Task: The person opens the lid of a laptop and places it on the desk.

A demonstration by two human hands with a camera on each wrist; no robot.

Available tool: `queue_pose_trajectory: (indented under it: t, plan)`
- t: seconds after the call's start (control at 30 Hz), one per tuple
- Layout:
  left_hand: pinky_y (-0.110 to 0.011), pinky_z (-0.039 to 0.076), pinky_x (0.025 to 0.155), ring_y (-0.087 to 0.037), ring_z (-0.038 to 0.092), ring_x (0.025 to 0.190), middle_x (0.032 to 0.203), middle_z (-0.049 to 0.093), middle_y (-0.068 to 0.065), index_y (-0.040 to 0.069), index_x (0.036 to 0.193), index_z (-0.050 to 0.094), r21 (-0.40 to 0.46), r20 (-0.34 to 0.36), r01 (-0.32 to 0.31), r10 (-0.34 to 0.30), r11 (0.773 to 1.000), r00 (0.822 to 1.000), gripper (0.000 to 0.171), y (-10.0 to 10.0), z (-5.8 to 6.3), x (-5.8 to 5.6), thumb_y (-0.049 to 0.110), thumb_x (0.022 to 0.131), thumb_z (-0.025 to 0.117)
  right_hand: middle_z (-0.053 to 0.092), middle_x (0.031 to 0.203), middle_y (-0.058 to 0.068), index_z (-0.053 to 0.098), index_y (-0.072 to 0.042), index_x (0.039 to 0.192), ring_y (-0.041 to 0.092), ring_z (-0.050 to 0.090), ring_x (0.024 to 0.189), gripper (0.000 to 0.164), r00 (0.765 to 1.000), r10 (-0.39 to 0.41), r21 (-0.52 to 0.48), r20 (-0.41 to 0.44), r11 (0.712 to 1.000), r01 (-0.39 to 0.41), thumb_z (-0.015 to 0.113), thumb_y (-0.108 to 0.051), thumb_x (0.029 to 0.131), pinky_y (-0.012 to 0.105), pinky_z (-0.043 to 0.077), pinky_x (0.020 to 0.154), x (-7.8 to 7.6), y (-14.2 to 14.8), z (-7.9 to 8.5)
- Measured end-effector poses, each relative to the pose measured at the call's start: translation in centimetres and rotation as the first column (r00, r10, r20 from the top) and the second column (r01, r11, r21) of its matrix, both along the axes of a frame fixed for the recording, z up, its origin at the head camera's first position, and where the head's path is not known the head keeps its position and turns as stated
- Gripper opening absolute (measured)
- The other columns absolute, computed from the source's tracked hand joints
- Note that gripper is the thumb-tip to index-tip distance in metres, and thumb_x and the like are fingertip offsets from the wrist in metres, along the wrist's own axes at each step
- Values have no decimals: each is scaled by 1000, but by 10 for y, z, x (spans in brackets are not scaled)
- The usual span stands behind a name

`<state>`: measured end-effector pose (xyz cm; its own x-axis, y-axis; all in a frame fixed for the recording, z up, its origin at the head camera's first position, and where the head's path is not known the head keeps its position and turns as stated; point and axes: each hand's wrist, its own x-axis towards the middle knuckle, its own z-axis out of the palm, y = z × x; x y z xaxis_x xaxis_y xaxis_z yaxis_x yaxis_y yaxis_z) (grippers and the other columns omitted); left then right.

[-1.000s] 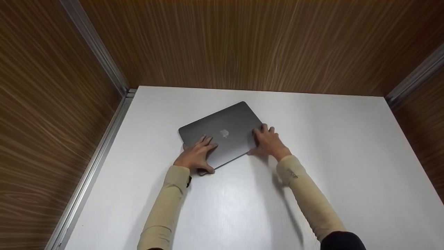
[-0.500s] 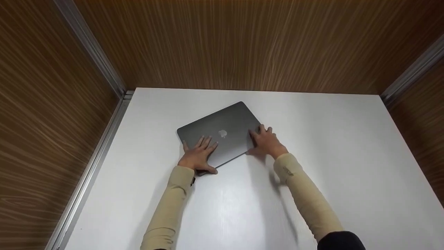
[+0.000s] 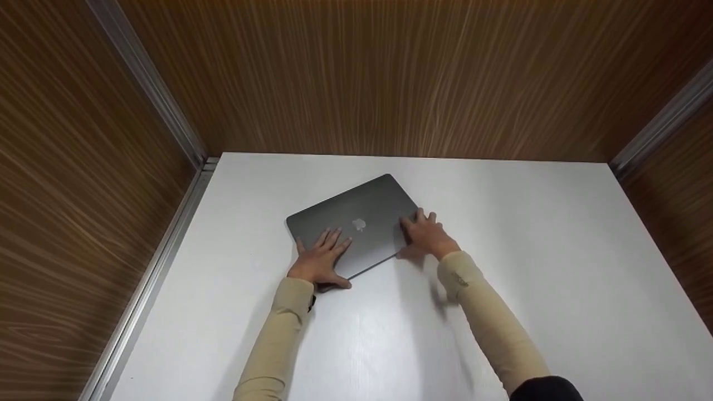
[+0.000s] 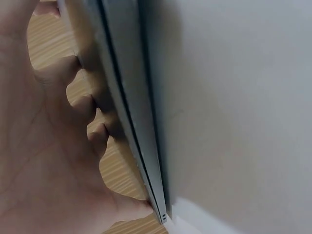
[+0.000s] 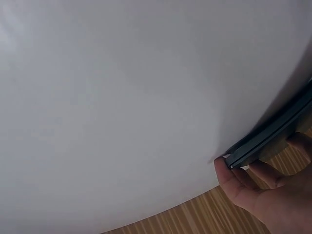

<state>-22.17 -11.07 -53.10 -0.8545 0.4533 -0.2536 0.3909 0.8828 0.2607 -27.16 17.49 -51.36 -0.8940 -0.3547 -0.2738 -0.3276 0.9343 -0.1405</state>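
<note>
The fingers of the left hand (image 3: 318, 264) are spread wide like a star. From here I see the tips on top of the gray laptop (image 3: 356, 200), with the thumb at its near edge. I think they sit wide so the push is even and the laptop can't slip. The fingers of the right hand (image 3: 430, 236) are bent round the laptop's near right corner, and they seem to pinch it (I can't tell how hard from so far away). One hand for each end makes sense to me, since the laptop is wide and flat. It is folded closed, lying at a slant on the white table (image 3: 557, 239), with a pale apple mark (image 3: 359, 225) facing up in its middle. Tan sleeves (image 3: 274, 340) come in from the laptop's near side. Past its far edge, a brown wood wall (image 3: 356, 78) stands up.
</note>
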Motion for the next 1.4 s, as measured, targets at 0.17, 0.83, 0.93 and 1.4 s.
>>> queue_pose_trajectory:
  t: [0.17, 0.83, 0.93, 1.4]
  plan:
    - [-82, 4, 106, -28, 6, 155, 170, 12, -5, 25, 162, 31, 16, -9, -10, 10, 1000, 1000, 108, 2, -3, 2, 63, 74, 82, 26, 149, 40, 33, -4, 157, 58, 38, 126, 101, 1000, 5, 13, 2, 1000, -5, 80, -54, 82, 63, 46, 96, 1, 2, 2]
    - [-81, 21, 103, -37, 23, 150, 164, 29, -12, 19, 157, 42, -1, -155, -43, 42, 999, 987, 98, -4, -5, 17, 69, 78, 74, 17, 155, 41, 28, -4, 157, 60, 30, 133, 107, 998, -28, 12, 57, 1000, 27, 81, -55, 80, 63, 50, 92, 5, -15, 0]
    - [-77, 34, 97, -45, 38, 140, 156, 40, -18, 15, 151, 50, -38, -253, -79, 67, 996, 965, 94, 0, -4, 25, 74, 80, 66, 17, 155, 41, 28, -4, 158, 60, 30, 134, 107, 998, -28, 19, 49, 999, 27, 81, -56, 80, 63, 49, 93, 4, -15, -3]
    - [-79, 39, 89, -63, 44, 125, 152, 41, -25, 13, 152, 48, -103, -249, -176, 146, 979, 957, 105, -6, -1, 30, 79, 72, 71, 18, 151, 46, 28, -2, 156, 64, 27, 135, 106, 998, -43, -31, 48, 999, 44, 81, -55, 81, 66, 46, 96, 1, 1, 2]
